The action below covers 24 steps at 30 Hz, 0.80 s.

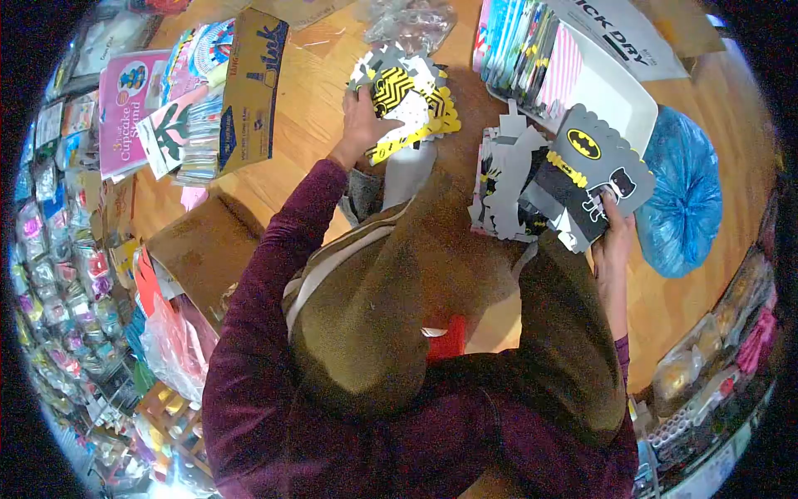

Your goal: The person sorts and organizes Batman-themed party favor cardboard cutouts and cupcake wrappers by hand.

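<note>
My right hand point(613, 229) is closed on the lower edge of a grey scalloped Batman card point(611, 150). The card bears a yellow bat emblem and a small black-masked figure, and my thumb lies over its front. Farther left, my left hand point(363, 125) grips a stack of paper cutouts point(424, 104) in yellow-and-black chevron, white and grey, with the thumb across the top. Its undersides and some fingertips are hidden. Beside the Batman card, a pile of grey and black cutouts point(503, 179) lies near my right knee.
A white plastic bin point(619, 87) holds several upright packets. A blue plastic bag point(683, 191) sits at the right. On the left stand a cardboard box point(258, 91) of packets and a pink cupcake stand package point(129, 108). Clear plastic wrap point(407, 25) lies at the top.
</note>
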{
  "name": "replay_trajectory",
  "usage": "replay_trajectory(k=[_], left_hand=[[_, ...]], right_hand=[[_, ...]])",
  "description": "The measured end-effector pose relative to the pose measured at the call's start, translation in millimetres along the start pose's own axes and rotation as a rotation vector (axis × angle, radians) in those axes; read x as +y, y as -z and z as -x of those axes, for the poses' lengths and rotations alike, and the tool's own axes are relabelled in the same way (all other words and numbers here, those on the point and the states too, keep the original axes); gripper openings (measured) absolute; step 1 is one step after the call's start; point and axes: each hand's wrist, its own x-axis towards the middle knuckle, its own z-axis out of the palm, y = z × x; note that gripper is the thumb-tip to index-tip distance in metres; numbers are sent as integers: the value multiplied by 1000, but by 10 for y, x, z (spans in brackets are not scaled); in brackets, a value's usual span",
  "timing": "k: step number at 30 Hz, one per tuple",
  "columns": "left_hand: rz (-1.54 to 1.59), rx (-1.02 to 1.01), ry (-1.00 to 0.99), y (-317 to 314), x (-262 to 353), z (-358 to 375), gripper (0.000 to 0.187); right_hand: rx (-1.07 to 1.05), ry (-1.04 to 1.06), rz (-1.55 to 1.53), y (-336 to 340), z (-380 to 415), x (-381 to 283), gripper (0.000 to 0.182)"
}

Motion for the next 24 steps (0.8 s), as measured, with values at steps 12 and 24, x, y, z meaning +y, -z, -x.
replay_trajectory(k=[12, 24], left_hand=[[-100, -34, -69, -26, 78, 188, 78], [-125, -169, -336, -145, 128, 570, 31]], right_hand=[[24, 7, -34, -55, 39, -15, 32], [20, 46, -31, 8, -5, 34, 27]])
